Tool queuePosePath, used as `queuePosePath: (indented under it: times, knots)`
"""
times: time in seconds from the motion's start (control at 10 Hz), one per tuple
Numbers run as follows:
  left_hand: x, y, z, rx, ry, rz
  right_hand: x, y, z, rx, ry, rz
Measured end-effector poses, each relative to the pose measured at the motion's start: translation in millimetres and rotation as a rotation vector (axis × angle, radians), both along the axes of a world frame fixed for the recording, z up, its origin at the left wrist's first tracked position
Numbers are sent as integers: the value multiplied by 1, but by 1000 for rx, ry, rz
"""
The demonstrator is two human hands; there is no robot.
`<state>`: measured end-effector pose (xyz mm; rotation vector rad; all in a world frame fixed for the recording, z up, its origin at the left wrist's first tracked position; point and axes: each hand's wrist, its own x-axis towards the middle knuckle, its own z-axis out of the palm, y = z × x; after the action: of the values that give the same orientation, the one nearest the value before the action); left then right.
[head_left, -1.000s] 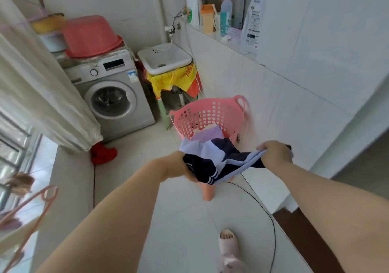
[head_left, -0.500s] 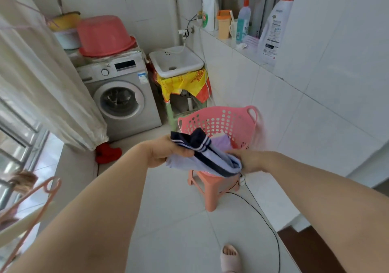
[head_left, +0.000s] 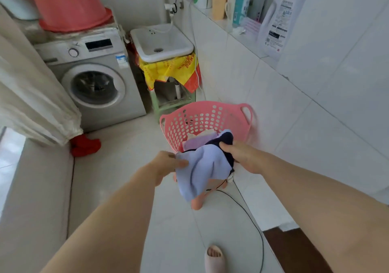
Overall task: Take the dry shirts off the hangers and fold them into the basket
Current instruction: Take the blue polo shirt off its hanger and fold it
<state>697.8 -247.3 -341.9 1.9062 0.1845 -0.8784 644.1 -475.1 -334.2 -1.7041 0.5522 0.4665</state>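
Two-handed, the pale-blue-and-navy fabric shirt (head_left: pixel 202 167) is pinched by left grip (head_left: pixel 166 163) and right grip (head_left: pixel 242 154), held folded at the pink perforated plastic basket (head_left: pixel 210 116) rim.

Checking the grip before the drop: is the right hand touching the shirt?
Touching. The head view shows the right hand with fingers curled over the dark edge of the shirt, in front of the pink basket.
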Motion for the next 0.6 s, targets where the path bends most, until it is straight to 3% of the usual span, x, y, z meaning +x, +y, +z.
queuePosePath:
  times: [0.1,0.2,0.3,0.4,0.5,0.6]
  knots:
    - [12,-18,-1,-141,-120,264,17,-22,-2,123,26,-55]
    - [27,-29,0,102,-193,274,28,-34,-16,-71,151,-45]
    - [29,-37,-8,333,-47,238,35,-31,-30,-388,199,70]
    - [21,-43,-14,374,22,189,40,-28,-27,-384,156,218]
    - [22,-42,1,403,124,206,40,-18,-14,-521,177,650]
    - [31,-34,5,685,-4,-259,34,-3,-2,-775,117,976]
